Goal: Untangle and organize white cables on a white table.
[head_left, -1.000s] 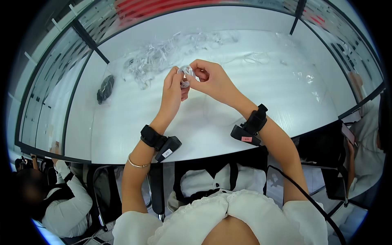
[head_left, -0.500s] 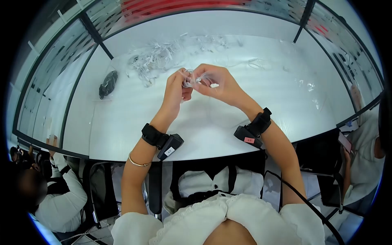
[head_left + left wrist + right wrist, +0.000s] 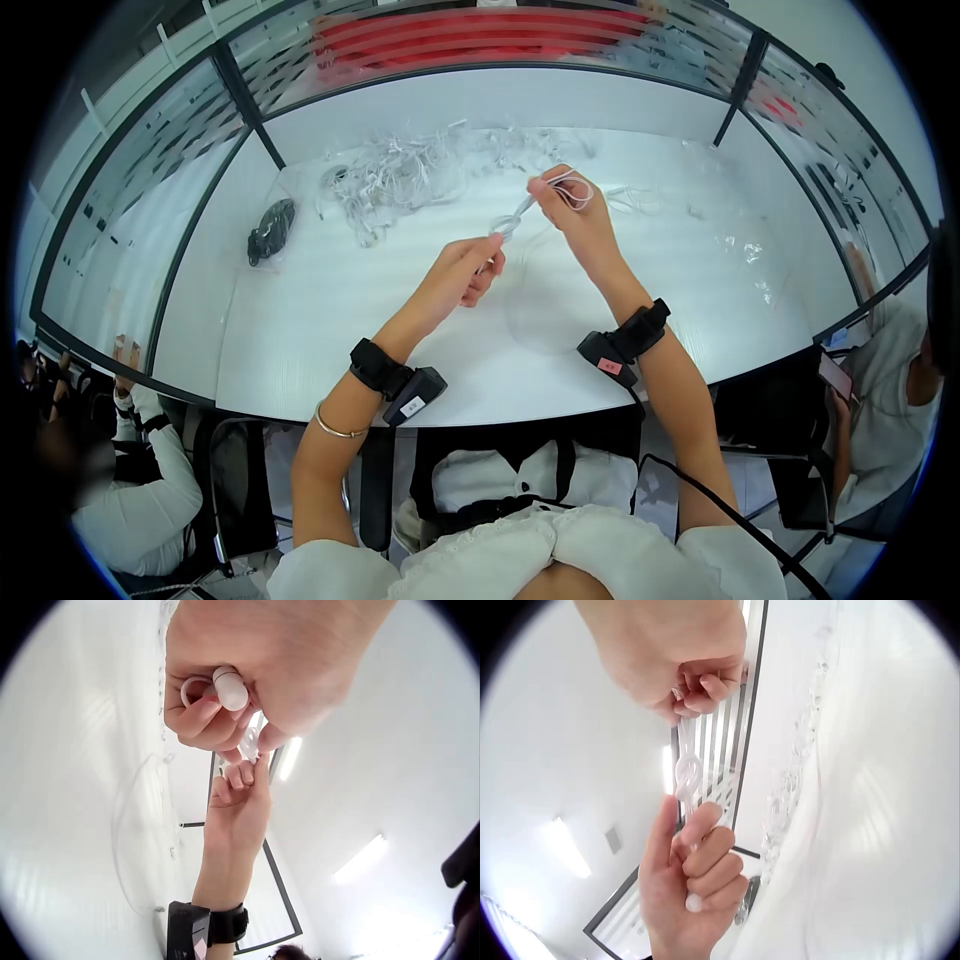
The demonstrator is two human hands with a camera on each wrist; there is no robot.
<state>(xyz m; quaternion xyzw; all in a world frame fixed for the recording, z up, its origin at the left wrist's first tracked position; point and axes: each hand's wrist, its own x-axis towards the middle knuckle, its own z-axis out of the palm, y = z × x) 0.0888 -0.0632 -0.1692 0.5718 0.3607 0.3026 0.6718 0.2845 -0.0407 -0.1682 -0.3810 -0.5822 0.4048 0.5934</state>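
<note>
A looped white cable [image 3: 505,228] stretches between both hands above the table. My left hand [image 3: 458,275] pinches its lower end; in the left wrist view a white rounded piece [image 3: 230,688] pokes out between that hand's curled fingers. My right hand [image 3: 580,222], higher and to the right, pinches the other part, with loops [image 3: 575,190] over its fingers. The right wrist view shows a knot-like twist [image 3: 688,774] in the cable between the two hands.
A heap of white cables [image 3: 395,180] lies at the back left of the white table [image 3: 420,375], and a dark bundle in a clear bag [image 3: 271,232] at the left. Another cable [image 3: 635,198] and clear plastic [image 3: 745,250] lie right. Partitions surround the tabletop.
The hands have moved apart, the right one up and to the right, the left one slightly down and right. The cable, bunched between them before, is now drawn out. The view has shifted slightly.
</note>
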